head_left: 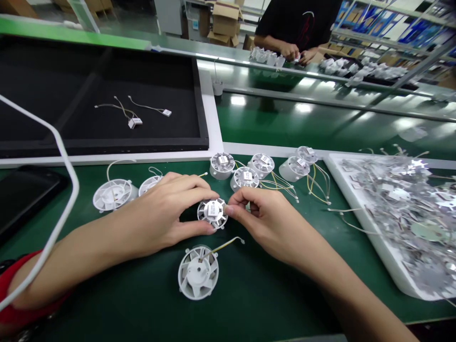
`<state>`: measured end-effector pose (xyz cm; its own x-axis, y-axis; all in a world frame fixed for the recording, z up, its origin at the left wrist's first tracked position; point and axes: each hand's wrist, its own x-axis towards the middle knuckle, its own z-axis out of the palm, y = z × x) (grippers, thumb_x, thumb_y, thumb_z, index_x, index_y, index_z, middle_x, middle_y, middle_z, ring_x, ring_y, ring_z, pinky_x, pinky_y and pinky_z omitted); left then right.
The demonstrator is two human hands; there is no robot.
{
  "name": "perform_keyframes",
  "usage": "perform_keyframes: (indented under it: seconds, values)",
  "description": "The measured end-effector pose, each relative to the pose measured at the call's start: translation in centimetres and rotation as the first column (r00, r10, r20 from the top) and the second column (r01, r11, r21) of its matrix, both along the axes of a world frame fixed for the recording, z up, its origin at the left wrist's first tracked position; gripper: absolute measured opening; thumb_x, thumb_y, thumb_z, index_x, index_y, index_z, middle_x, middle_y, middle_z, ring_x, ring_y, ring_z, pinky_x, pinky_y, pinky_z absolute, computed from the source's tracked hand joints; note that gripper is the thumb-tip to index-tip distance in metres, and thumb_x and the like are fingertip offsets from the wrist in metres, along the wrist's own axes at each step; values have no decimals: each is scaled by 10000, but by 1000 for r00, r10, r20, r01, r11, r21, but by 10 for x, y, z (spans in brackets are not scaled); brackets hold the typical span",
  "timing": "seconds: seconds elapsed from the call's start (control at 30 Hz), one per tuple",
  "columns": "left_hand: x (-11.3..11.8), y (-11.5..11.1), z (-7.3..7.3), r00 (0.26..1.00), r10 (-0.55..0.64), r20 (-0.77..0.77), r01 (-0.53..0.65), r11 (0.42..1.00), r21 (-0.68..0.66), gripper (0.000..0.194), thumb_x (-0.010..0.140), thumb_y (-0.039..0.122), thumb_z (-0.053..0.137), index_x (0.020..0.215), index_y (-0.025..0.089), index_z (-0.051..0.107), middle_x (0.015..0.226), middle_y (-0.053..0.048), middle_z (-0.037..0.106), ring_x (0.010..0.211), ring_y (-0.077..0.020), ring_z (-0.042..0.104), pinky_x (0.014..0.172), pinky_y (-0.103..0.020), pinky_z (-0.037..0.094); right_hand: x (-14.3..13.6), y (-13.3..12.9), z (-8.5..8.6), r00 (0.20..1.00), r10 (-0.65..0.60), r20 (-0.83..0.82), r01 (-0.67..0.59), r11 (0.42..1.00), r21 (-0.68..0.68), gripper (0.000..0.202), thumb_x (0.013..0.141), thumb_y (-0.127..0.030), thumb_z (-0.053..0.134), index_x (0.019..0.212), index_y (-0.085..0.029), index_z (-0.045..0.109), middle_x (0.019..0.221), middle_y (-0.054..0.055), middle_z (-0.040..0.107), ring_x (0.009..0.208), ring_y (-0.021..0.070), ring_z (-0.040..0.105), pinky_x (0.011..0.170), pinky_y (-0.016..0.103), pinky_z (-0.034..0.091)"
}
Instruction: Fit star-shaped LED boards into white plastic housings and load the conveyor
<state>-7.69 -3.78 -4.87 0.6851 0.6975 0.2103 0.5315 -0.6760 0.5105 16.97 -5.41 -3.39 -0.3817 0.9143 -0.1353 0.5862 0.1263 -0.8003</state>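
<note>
Presently gripping a small white fan (213, 212) with the left hand (174, 209), fingers (199, 194) closed on its rim at top and bottom. Pinching at the same fan's right edge with thumb and forefinger of the right hand (260, 213); cannot tell what is caught between the tips. Located the held fan over the middle of the tabletop (270, 304), just behind a loose fan (198, 273) and in front of five labelled fans (245, 178).

Inspected the white tray (351, 190) at right: found heaped with silvery plates (402, 209) and thin wires, too tangled to count, partly spilling over the left rim onto the tabletop. Inspected the black tray (178, 76) at upper left: found holding a few small white pieces (135, 122) with leads, well apart from its walls. Noted cardboard boxes (226, 21) in the background, contents not visible.
</note>
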Motion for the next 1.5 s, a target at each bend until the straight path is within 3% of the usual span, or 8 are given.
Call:
perform_keyframes:
  seconds: [0.23,0.47,0.63,0.77,0.9,1.2,1.3,1.5]
  values:
    - [-1,1,0,1000,-24,-3,24,1000,-8,389,1110,638,554,1275,301,656,1215,20,756,1083,-249,606,938,-366,451,1,0,2,1000,8,6,-8,1000,2,189,1022,-183,692,835,-201,677,711,-54,607,640,125,479,629,286,352]
    - [0,1,-1,1000,-26,-6,26,999,19,463,1111,684,499,1264,277,659,1208,16,779,1123,-262,635,968,-399,460,1,0,1,999,7,31,-6,1000,-13,178,1026,-185,695,849,-202,690,733,-52,639,657,126,505,634,285,365]
    - [3,2,-2,995,-96,-32,97,995,14,420,1155,586,481,1297,231,654,1256,-6,787,1107,-240,738,1195,-491,356,1,-1,3,996,23,83,-23,1000,2,187,1035,-186,684,848,-201,679,730,-51,649,633,123,494,614,281,361]
    - [4,2,-1,995,-92,-32,91,996,-23,344,1145,508,547,1307,224,655,1261,-7,789,1094,-240,767,1279,-556,258,7,-1,7,988,62,140,-69,997,45,157,1031,-173,690,879,-205,714,781,-35,721,658,133,564,632,280,391]
    - [3,3,1,996,-81,-45,79,996,-38,374,1133,551,541,1294,238,667,1244,-7,794,1143,-285,757,1281,-625,264,13,-2,8,969,122,216,-150,982,118,158,1025,-126,679,930,-211,773,938,9,811,826,184,715,728,297,456]
    - [3,1,-1,994,-77,-79,74,996,-40,350,1133,516,547,1390,283,597,1289,10,766,1181,-254,741,1331,-599,229,8,-3,6,874,186,450,-290,941,175,179,1009,-115,655,914,-189,789,864,56,792,741,190,706,674,299,388]
    - [1,2,-3,989,-117,-88,118,993,-1,298,1121,490,584,1368,327,609,1323,37,750,1205,-225,729,1364,-561,167,7,-2,8,847,204,490,-306,942,138,178,1021,-132,641,912,-184,771,869,53,789,750,191,697,676,308,371]
    - [-2,6,-15,981,-161,-112,183,957,225,397,1098,558,610,1372,272,637,1352,-38,754,1361,-306,660,1383,-577,187,5,0,10,843,222,489,-300,950,84,207,1041,-148,624,867,-169,734,838,51,782,749,195,689,688,325,372]
